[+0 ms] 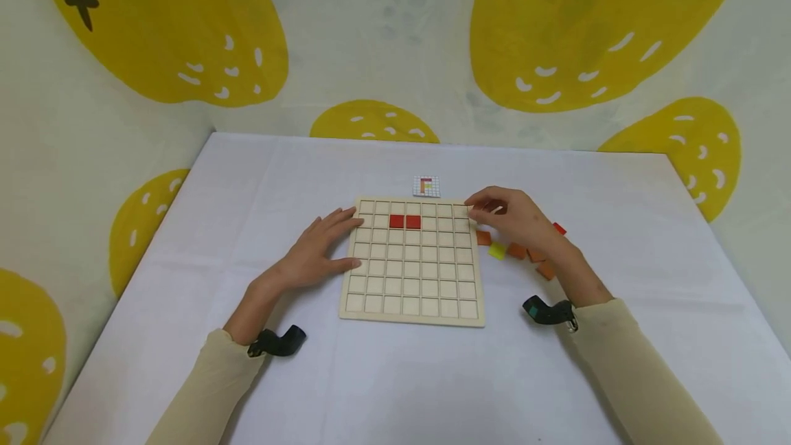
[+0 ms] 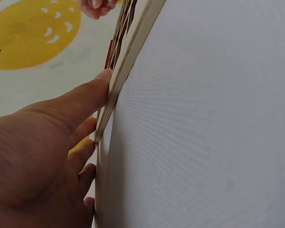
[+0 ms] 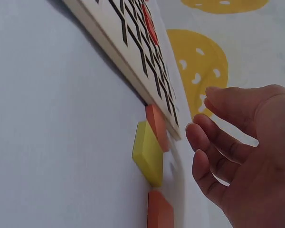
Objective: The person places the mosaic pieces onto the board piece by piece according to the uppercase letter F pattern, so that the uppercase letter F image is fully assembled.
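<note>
A wooden grid board [image 1: 413, 270] lies on the white table, with two red square tiles [image 1: 413, 222] side by side in its second row from the top. At the board's left edge rests my left hand [image 1: 318, 249], fingers spread and thumb on the rim; the left wrist view shows the thumb [image 2: 92, 92] against the edge. My right hand [image 1: 516, 215] hovers by the upper right corner, fingers loosely bent, and the right wrist view shows nothing between thumb and fingers. Below it lie a yellow tile [image 3: 148, 154] and an orange tile [image 3: 156, 126] beside the board.
Several orange tiles [image 1: 516, 250] and a red tile [image 1: 559, 228] lie right of the board, partly behind the right forearm. A small pattern card [image 1: 426, 186] with a coloured grid figure lies beyond the top edge. A patterned cloth [image 1: 383, 33] hangs behind the table.
</note>
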`<state>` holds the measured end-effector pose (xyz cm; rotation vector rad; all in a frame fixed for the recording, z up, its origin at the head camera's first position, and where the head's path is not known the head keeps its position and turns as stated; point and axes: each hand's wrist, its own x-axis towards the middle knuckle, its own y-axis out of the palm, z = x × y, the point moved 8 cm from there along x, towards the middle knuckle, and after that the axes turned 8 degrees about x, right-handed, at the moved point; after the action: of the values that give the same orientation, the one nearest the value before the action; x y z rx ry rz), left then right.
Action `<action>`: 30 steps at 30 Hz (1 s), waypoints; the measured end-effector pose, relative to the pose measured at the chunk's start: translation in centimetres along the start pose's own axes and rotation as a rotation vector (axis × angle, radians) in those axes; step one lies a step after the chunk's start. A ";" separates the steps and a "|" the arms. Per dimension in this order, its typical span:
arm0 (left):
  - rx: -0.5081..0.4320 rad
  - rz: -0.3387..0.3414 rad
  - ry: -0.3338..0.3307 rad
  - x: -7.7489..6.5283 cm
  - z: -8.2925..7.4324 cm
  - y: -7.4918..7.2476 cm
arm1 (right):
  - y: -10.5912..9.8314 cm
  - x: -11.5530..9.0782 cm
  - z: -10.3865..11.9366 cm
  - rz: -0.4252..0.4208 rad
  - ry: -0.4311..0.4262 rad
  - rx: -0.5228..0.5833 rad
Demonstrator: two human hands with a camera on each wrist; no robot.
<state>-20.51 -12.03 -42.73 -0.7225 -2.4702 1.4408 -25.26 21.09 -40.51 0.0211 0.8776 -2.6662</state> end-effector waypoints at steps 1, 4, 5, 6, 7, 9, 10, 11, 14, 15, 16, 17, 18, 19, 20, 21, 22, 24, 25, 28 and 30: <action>-0.001 0.000 0.001 0.0 0.0 0.0 | -0.2 -0.1 -0.2 -0.003 0.006 -0.003; -0.003 0.002 0.001 0.1 0.1 0.1 | -0.6 -0.4 -0.9 -0.008 0.027 -0.013; -0.003 0.003 0.001 0.2 0.1 0.1 | -0.7 -0.5 -1.1 -0.010 0.032 -0.018; -0.002 0.004 0.000 0.2 0.1 0.1 | -0.9 -0.6 -1.2 -0.012 0.037 -0.024; -0.003 0.005 -0.001 0.2 0.1 0.2 | -1.0 -0.7 -1.4 -0.016 0.042 -0.029; 0.000 0.007 -0.001 0.3 0.1 0.2 | -1.3 -1.0 -1.6 -0.023 0.045 -0.038; 0.001 0.006 -0.001 0.3 0.1 0.2 | -1.5 -1.1 -1.7 -0.027 0.042 -0.043; 0.002 0.005 0.000 0.3 0.1 0.2 | -1.7 -1.2 -1.8 -0.031 0.041 -0.047; 0.002 0.003 -0.001 0.2 0.1 0.1 | -2.1 -1.6 -2.1 -0.040 0.044 -0.050; 0.001 0.002 -0.002 0.2 0.1 0.1 | -2.3 -1.8 -2.2 -0.042 0.043 -0.050; -0.001 0.002 -0.003 0.2 0.0 0.1 | -2.4 -1.9 -2.3 -0.044 0.043 -0.050; -0.002 0.002 -0.005 0.2 0.0 0.1 | -2.6 -2.1 -2.3 -0.046 0.044 -0.051; -0.004 0.004 -0.006 0.2 0.0 0.1 | -2.8 -2.3 -2.4 -0.048 0.041 -0.049; -0.004 0.006 -0.007 0.2 0.0 0.1 | -3.0 -2.4 -2.5 -0.052 0.037 -0.051; -0.005 0.009 -0.008 0.2 0.0 0.1 | -3.1 -2.5 -2.6 -0.056 0.033 -0.052; -0.004 0.011 -0.008 0.2 0.0 0.1 | -3.3 -2.7 -2.6 -0.060 0.032 -0.051; 0.000 0.012 -0.008 0.2 0.1 0.1 | -3.5 -2.8 -2.7 -0.064 0.034 -0.049; 0.005 0.009 -0.006 0.3 0.1 0.1 | -3.8 -2.9 -2.8 -0.065 0.038 -0.051; 0.006 0.008 -0.006 0.3 0.1 0.0 | -4.0 -3.1 -2.9 -0.065 0.043 -0.052; 0.008 0.007 -0.008 0.3 0.2 0.1 | -4.4 -3.4 -3.3 -0.059 0.054 -0.058; 0.000 0.009 -0.008 0.3 0.2 0.1 | -4.7 -3.6 -3.6 -0.060 0.058 -0.075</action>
<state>-20.84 -12.01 -42.93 -0.7304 -2.4755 1.4501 -23.66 27.82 -40.32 0.0558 1.0106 -2.6978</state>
